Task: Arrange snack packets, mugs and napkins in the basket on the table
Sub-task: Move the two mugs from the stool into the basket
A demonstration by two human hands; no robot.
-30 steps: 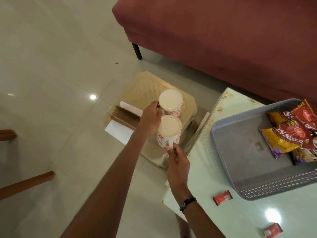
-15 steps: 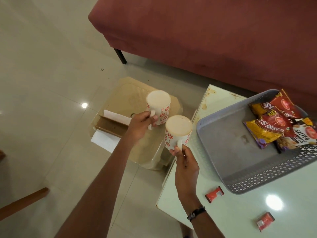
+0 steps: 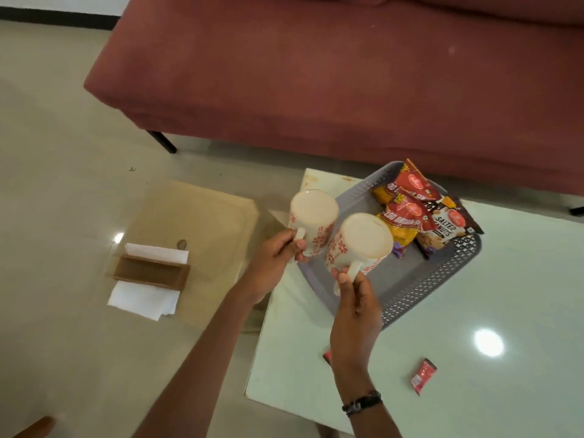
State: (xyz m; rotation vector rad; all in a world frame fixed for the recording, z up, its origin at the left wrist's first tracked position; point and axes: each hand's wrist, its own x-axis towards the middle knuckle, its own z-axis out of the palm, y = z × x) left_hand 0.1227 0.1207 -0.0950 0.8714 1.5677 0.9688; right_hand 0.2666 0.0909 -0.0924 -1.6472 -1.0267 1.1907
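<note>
I hold two white mugs with red flower prints by their handles above the near left corner of the grey perforated basket (image 3: 420, 289). My left hand (image 3: 275, 263) grips the left mug (image 3: 313, 219). My right hand (image 3: 355, 308) grips the right mug (image 3: 363, 241). The mugs sit side by side, nearly touching. Several snack packets (image 3: 420, 213) lie at the basket's far end. White napkins (image 3: 143, 298) sit in a brown holder (image 3: 151, 273) on the low beige stool (image 3: 202, 222) to the left.
The basket rests on a pale glossy table (image 3: 474, 390). Two small red sachets lie on it, one (image 3: 423, 376) at front right and one (image 3: 327, 357) partly hidden behind my right wrist. A maroon sofa (image 3: 316, 74) runs behind. Tiled floor lies to the left.
Both hands have carried the mugs rightwards from above the stool to over the basket's near left corner. The view has swung right with them.
</note>
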